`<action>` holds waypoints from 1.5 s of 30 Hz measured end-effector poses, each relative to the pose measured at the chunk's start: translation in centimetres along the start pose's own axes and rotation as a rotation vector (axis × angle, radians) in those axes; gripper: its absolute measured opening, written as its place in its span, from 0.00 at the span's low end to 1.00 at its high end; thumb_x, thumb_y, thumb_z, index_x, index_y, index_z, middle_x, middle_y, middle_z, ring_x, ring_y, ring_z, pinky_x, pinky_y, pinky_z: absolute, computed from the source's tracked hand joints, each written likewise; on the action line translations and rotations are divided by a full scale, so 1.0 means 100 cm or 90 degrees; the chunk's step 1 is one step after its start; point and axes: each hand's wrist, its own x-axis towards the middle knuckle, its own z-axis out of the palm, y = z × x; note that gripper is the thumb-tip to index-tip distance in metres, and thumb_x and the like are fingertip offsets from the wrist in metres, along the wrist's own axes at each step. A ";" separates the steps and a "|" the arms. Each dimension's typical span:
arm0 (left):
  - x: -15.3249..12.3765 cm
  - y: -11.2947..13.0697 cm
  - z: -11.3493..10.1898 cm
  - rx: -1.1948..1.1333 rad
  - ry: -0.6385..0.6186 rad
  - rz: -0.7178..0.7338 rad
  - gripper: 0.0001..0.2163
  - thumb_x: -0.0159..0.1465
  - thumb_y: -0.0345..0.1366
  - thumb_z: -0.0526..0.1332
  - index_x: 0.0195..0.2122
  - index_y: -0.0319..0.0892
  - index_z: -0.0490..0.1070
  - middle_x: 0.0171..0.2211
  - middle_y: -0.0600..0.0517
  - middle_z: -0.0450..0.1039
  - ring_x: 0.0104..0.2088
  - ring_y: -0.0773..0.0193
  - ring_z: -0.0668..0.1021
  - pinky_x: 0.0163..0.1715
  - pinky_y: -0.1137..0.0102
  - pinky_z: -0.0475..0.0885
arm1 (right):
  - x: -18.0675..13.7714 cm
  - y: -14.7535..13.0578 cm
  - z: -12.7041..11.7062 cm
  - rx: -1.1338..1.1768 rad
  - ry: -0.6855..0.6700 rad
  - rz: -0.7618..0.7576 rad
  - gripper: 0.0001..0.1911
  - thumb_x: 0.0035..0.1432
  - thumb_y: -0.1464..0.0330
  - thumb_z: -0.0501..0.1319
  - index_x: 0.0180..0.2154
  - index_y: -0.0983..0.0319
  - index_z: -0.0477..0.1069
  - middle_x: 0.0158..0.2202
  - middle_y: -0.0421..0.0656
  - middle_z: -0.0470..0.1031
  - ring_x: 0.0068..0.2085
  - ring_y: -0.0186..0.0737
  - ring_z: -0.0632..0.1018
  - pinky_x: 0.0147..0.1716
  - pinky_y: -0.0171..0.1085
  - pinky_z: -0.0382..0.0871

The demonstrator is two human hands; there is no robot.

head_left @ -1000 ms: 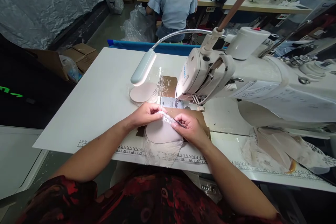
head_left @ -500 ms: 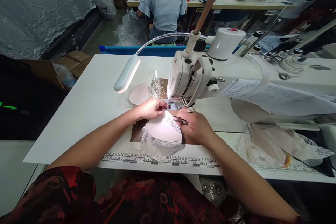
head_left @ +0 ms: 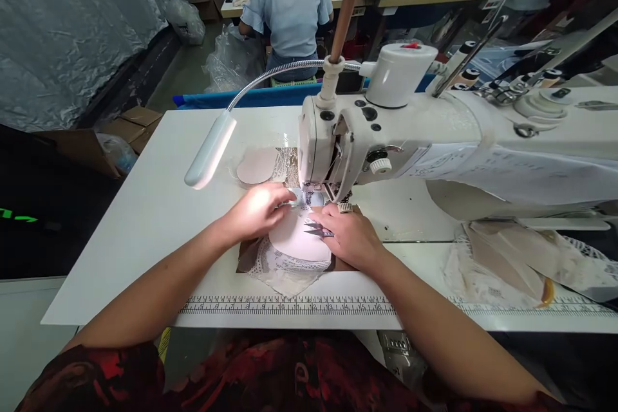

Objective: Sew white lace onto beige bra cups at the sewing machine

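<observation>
Head view: both forearms reach in from the near edge of the counter (head_left: 159,206). The left hand (head_left: 258,209) curls, fingers together, over the far edge of the lace-trimmed cup (head_left: 294,241); whether it pinches cannot be told. The right hand (head_left: 350,235) lies knuckles-up beside the cup, closed on small snips (head_left: 316,230). The cup lies just before the sewing machine (head_left: 338,135) head, its lace short of the ruler strip (head_left: 290,304); bare counter stretches leftward under the lamp (head_left: 210,149)

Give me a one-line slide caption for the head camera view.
Left hand and right hand, which holds thread snips, steady a lace-trimmed padded cup at the needle of the sewing machine.
</observation>
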 end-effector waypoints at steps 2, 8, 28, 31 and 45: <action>-0.009 0.010 0.009 0.015 -0.025 0.058 0.12 0.65 0.31 0.51 0.45 0.37 0.72 0.40 0.44 0.74 0.41 0.59 0.76 0.40 0.66 0.72 | 0.000 -0.001 -0.001 -0.001 0.002 0.003 0.20 0.56 0.69 0.55 0.51 0.55 0.71 0.42 0.42 0.74 0.35 0.38 0.72 0.31 0.34 0.59; -0.019 0.014 0.033 0.168 -0.052 0.097 0.19 0.66 0.39 0.53 0.54 0.34 0.66 0.56 0.39 0.67 0.54 0.49 0.71 0.51 0.56 0.69 | 0.002 -0.004 0.000 -0.017 0.000 0.013 0.22 0.56 0.70 0.54 0.53 0.56 0.69 0.40 0.41 0.75 0.34 0.39 0.72 0.29 0.35 0.57; -0.003 -0.004 0.016 0.227 -0.072 0.218 0.16 0.64 0.29 0.53 0.52 0.34 0.70 0.54 0.39 0.69 0.56 0.50 0.69 0.56 0.51 0.61 | 0.000 -0.003 0.003 -0.050 0.015 -0.018 0.21 0.54 0.72 0.54 0.50 0.59 0.70 0.39 0.43 0.74 0.34 0.39 0.71 0.29 0.36 0.57; -0.004 0.000 0.023 0.221 -0.051 0.243 0.15 0.64 0.28 0.53 0.51 0.33 0.70 0.53 0.39 0.70 0.53 0.51 0.71 0.54 0.54 0.64 | -0.001 -0.003 0.002 -0.053 0.003 -0.024 0.21 0.52 0.73 0.55 0.49 0.60 0.71 0.39 0.43 0.75 0.34 0.39 0.71 0.31 0.36 0.59; -0.006 -0.006 0.032 0.149 0.025 0.261 0.14 0.66 0.34 0.54 0.49 0.35 0.72 0.49 0.38 0.74 0.49 0.52 0.75 0.53 0.53 0.67 | 0.001 -0.006 0.006 -0.057 0.021 -0.006 0.20 0.57 0.69 0.55 0.51 0.59 0.71 0.40 0.44 0.76 0.34 0.40 0.72 0.30 0.36 0.60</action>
